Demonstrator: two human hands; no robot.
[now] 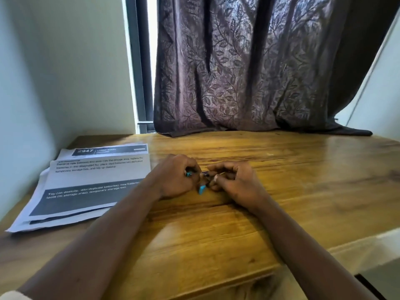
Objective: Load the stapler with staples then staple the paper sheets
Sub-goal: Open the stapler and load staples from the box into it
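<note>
Nearest the camera, two bare forearms reach forward across the warm brown wooden table point(216, 234) and converge near its middle. There the left hand point(175, 177) is curled round a small turquoise and dark metal stapler point(202, 189). It grips the tool low against the tabletop, probably to give it a steady base while the magazine is worked. One turquoise part juts out below the knuckles and another shows among the left fingers. That suggests the stapler is hinged open, though the hands hide most of it.

The right hand point(234, 182) meets it from the other side, fingers bent and tips pinched at the stapler's dark metal middle. Whether a strip of staples sits between those tips is too small to tell. I judge that loading is under way and no stapling is done yet.

To the left of the left forearm, a loose stack of white printed paper sheets with dark grey bands point(93, 180) lies flat on the table. The sheets are fanned unevenly, apparently set aside within easy reach, and they would likely need squaring before being stapled.

At the table's far edge a dark purple leaf-patterned curtain point(249, 72) hangs with its hem on the wood. A dark window frame point(140, 61) with a bright gap stands beside it, then a pale wall point(65, 61).
</note>
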